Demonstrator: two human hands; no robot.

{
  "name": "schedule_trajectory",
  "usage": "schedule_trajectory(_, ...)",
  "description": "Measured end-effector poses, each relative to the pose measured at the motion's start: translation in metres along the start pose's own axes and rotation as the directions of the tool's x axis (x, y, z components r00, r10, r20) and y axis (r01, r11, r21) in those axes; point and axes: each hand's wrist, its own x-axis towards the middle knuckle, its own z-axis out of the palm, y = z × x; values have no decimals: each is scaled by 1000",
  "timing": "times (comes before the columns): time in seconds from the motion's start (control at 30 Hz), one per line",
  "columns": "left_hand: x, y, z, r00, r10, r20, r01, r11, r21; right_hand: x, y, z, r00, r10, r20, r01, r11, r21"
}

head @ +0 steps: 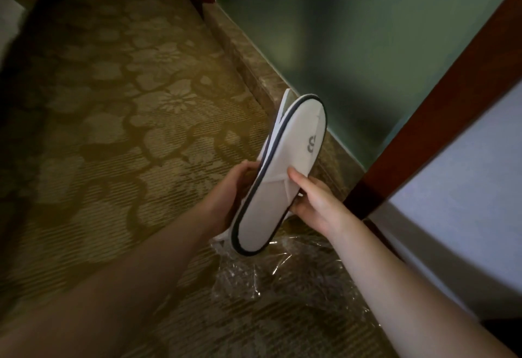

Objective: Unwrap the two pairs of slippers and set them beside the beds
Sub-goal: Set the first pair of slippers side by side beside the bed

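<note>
Slippers (285, 165) sit flat against each other as a white pair with dark edging, raised above the patterned carpet (113, 131) and tilted so the toes point up toward the green wall (367, 47). We hold them this way, it seems, to peel the two apart now that they are out of their clear wrapper (254, 270), which lies crumpled on the carpet directly below.

Our left hand (234, 185) is curled around the far edge of the pair, fingers hidden behind the rear slipper, thumb at the rim. Our right hand (313, 202) pinches the near edge at the mouth of the upper, thumb pressed on the white fabric and fingers tucked underneath. Both are closed on the pair, one at each side of its middle, with heels hanging below our hands and toes reaching well above.

The pale surface at the right (452, 188) may be a bed, though blur leaves us unsure. We judge the second pair is yet to be handled; it is out of view.
</note>
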Motion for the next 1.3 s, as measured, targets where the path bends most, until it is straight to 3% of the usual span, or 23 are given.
schedule_trajectory(0.13, 4, 4, 2, 981, 51, -187, -45, 998, 38, 2, 10, 0, 996, 7, 94, -5, 1000, -21)
schedule_trajectory(0.23, 8, 5, 1, 943, 43, -330, -60, 997, -41, 2, 15, 2, 992, -13, 129, 17, 999, -29)
schedule_trajectory(0.3, 10, 4, -2, 927, 16, -375, -55, 994, -94, 1, 18, 3, 991, -36, 132, 49, 994, -102)
schedule_trajectory(0.43, 14, 5, -11, 849, 122, -514, -111, 992, 51, 0, 24, -2, 992, -112, 56, 123, 945, -302)
schedule_trajectory(0.57, 14, 9, -26, 827, 129, -547, -117, 991, 58, -5, 28, -2, 974, -214, 70, 220, 841, -494)
schedule_trajectory(0.67, 15, 8, -36, 807, 132, -575, -107, 991, 78, -3, 29, -1, 976, -219, -5, 177, 803, -569)
schedule_trajectory(0.73, 14, 6, -43, 810, 100, -577, -93, 995, 42, -2, 27, 1, 978, -197, -66, 128, 821, -556)
schedule_trajectory(0.87, 9, 4, -50, 810, 63, -583, -57, 998, 28, -2, 25, 7, 972, -225, -63, 170, 868, -466)
schedule_trajectory(1.03, 6, 3, -56, 774, 183, -606, -82, 978, 191, -1, 26, 29, 974, -211, -85, 164, 911, -378)
schedule_trajectory(1.17, 1, 5, -70, 742, 232, -629, -55, 956, 288, -4, 29, 44, 987, -135, -83, 100, 935, -339)
schedule_trajectory(1.3, -6, 1, -93, 692, 231, -684, -60, 962, 265, -6, 32, 60, 1000, -23, -14, 18, 956, -292)
